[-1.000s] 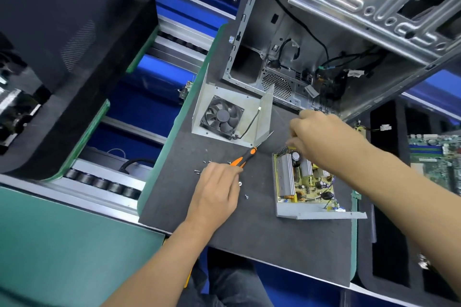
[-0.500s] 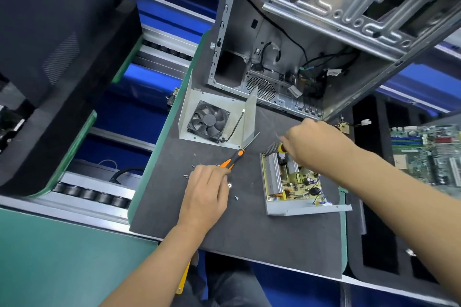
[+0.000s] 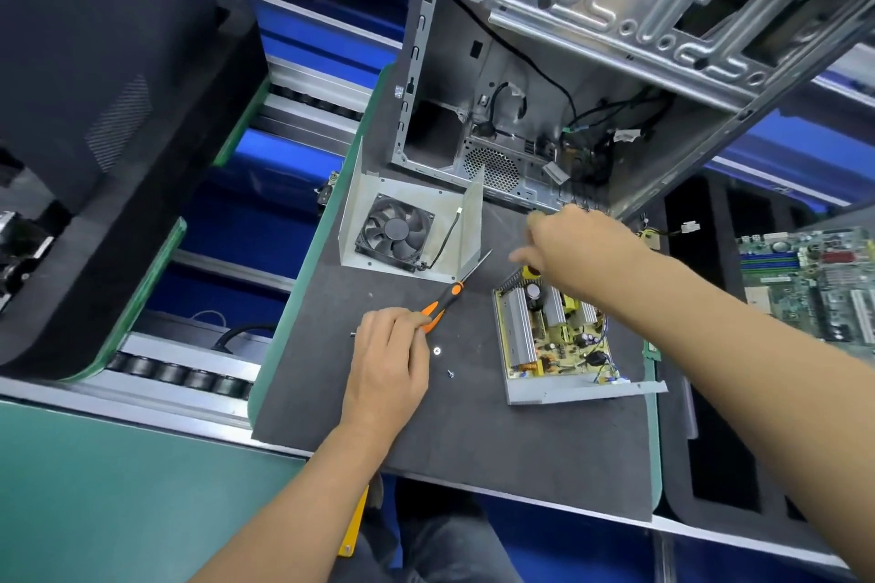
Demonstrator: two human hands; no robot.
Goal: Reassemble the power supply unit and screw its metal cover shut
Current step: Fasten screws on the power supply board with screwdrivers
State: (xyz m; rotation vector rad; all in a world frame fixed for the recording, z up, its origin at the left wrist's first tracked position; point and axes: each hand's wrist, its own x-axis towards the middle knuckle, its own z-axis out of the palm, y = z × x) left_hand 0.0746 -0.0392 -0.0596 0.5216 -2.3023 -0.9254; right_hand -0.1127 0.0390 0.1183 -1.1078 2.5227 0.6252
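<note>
The dark grey surface (image 3: 473, 450) is carrying the opened power supply in two parts. The power supply base (image 3: 558, 346), a metal tray with the yellow circuit board and silver heat sinks inside it, is lying on the right part of the surface. The metal cover (image 3: 412, 227) is lying further away and to the left, open side up, with the black fan (image 3: 395, 232) fixed in its floor.

The left hand (image 3: 390, 360) is resting on the surface near the middle, knuckles up, and its curled fingers are lying on the orange handle of the screwdriver (image 3: 450, 294); I cannot tell if they are really gripping it. The screwdriver's tip is pointing away, towards the near right corner of the cover. Two loose screws (image 3: 437, 350) are lying just to the right of this hand.

The right hand (image 3: 582, 251) is hovering over the far end of the base. Its fingers are blurred, so I cannot tell if it is holding anything.

Behind both parts, the open computer case (image 3: 544, 85) is standing. A green motherboard (image 3: 814, 284) is lying at the far right.
</note>
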